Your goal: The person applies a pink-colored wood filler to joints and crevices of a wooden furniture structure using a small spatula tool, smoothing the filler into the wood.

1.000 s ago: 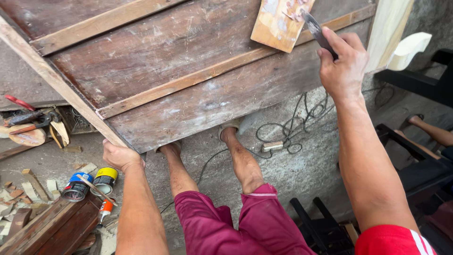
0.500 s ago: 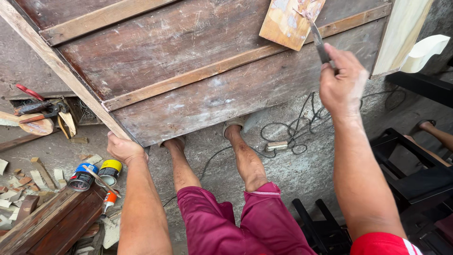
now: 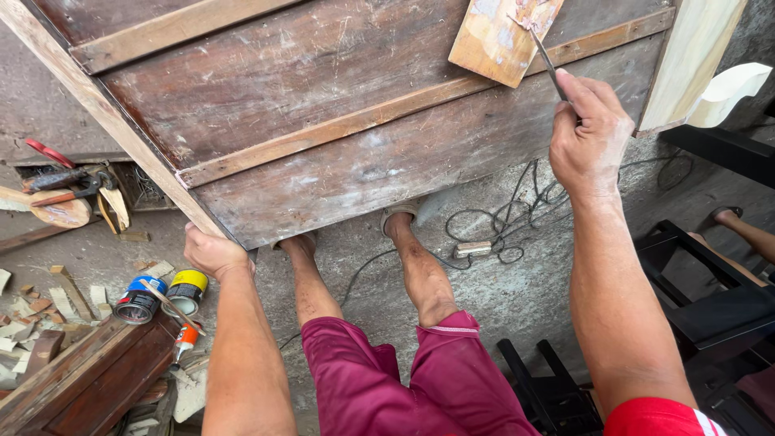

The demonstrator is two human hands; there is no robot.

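A large worn brown wooden panel (image 3: pixel 339 137) with lighter battens fills the upper view, slanting above my legs. My left hand (image 3: pixel 211 252) grips its lower left corner edge. My right hand (image 3: pixel 589 137) is closed around a thin metal blade tool (image 3: pixel 546 60), a putty knife by its look. The blade's tip rests on a small pale wooden board (image 3: pixel 496 36) smeared with filler, lying on the panel near its upper right.
Two small tins (image 3: pixel 161 295) and an orange-capped tube (image 3: pixel 184 343) sit on the concrete floor at left among wood scraps. Hammer and pliers (image 3: pixel 60 182) lie further left. A coiled cable with a socket block (image 3: pixel 476 249) lies ahead. Another person's foot (image 3: pixel 726 220) shows at right.
The view has shifted so the panel sits lower in frame. My right hand has moved right and slightly down, the blade still at the small board. My left hand keeps its grip.
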